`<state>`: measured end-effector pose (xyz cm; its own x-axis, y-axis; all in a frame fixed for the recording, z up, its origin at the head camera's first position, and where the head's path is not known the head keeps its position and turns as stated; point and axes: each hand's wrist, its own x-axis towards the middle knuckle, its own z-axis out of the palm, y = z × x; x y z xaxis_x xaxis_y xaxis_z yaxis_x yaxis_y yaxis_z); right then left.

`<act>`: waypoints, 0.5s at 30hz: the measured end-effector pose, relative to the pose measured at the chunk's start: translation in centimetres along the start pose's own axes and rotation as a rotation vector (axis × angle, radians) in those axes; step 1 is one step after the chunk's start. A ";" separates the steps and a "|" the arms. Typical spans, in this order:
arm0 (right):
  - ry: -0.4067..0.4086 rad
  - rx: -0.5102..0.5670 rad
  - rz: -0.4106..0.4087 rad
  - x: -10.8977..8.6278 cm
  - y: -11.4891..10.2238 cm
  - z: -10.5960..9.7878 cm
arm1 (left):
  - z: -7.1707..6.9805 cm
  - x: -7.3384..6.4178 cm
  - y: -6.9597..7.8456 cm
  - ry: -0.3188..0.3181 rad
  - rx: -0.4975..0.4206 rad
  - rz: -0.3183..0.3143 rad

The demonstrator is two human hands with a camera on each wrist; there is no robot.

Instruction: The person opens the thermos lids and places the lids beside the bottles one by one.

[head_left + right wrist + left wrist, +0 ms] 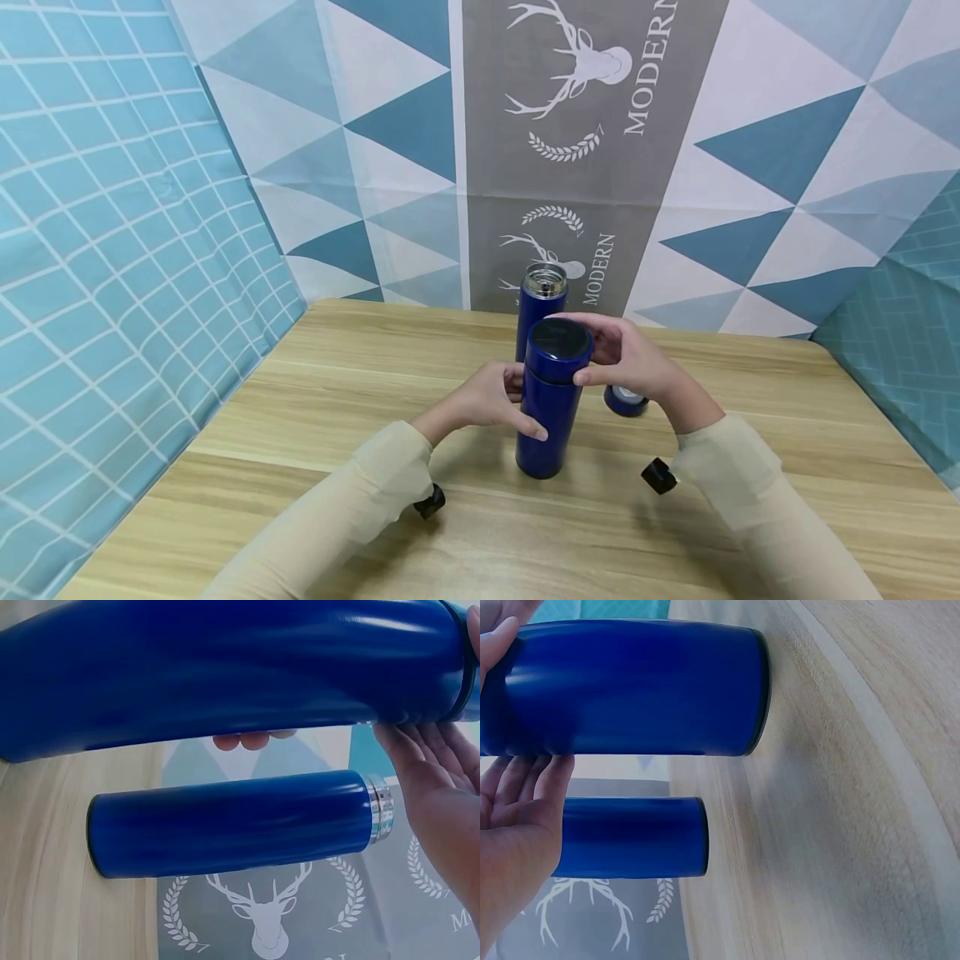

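Observation:
A dark blue thermos flask (546, 429) stands upright on the table with its black-topped lid (559, 343) on. My left hand (486, 397) grips the flask's body, thumb in front and fingers behind, as the left wrist view also shows. Around the lid, thumb and fingers of my right hand (632, 357) hold from the right and behind. Just behind stands a second blue flask (232, 825), lidless, its silvery threaded neck (545, 282) bare. A loose blue lid (625, 403) lies on the table beyond my right hand, partly hidden by it.
The wood-grain table (315, 442) ends at a patterned cloth backdrop (405, 150) behind the flasks. Blue tile-patterned cloth (112, 208) hangs along the left side, with more at the right edge. Small black devices (659, 476) sit at both wrists.

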<state>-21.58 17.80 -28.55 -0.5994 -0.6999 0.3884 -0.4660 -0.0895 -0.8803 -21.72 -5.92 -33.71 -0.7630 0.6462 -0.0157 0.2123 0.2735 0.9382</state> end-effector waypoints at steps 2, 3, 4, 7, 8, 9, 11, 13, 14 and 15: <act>-0.014 0.007 0.007 0.1 0.1 -0.2 | 0.0 0.0 0.0 0.002 0.003 -0.002; -0.021 0.009 0.009 0.2 0.1 -0.3 | 0.0 0.0 0.1 0.001 0.003 -0.002; -0.028 0.009 0.009 0.2 0.1 -0.3 | 0.0 0.0 0.1 0.001 0.004 -0.002; -0.053 0.018 0.001 0.4 0.3 -0.6 | 0.0 -0.1 0.1 0.004 0.006 -0.005; -0.062 0.024 -0.004 0.4 0.4 -0.7 | 0.0 -0.1 0.1 0.005 0.007 -0.008; -0.074 0.033 -0.008 0.5 0.6 -0.8 | -0.1 -0.1 0.1 0.006 0.008 -0.011; -0.093 0.053 -0.014 0.6 0.8 -0.9 | -0.1 -0.2 0.2 0.008 0.010 -0.016; -0.109 0.071 -0.012 0.7 0.9 -1.0 | -0.1 -0.2 0.2 0.008 0.012 -0.019; -0.114 0.081 -0.007 0.7 1.0 -1.1 | 0.0 -0.2 0.2 0.008 0.013 -0.018; -0.118 0.088 -0.001 0.7 1.0 -1.2 | 0.0 -0.2 0.3 0.008 0.013 -0.017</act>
<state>-23.24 18.01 -28.84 -0.5161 -0.7777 0.3588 -0.4043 -0.1481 -0.9026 -21.53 -5.99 -33.45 -0.7718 0.6353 -0.0291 0.2068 0.2939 0.9332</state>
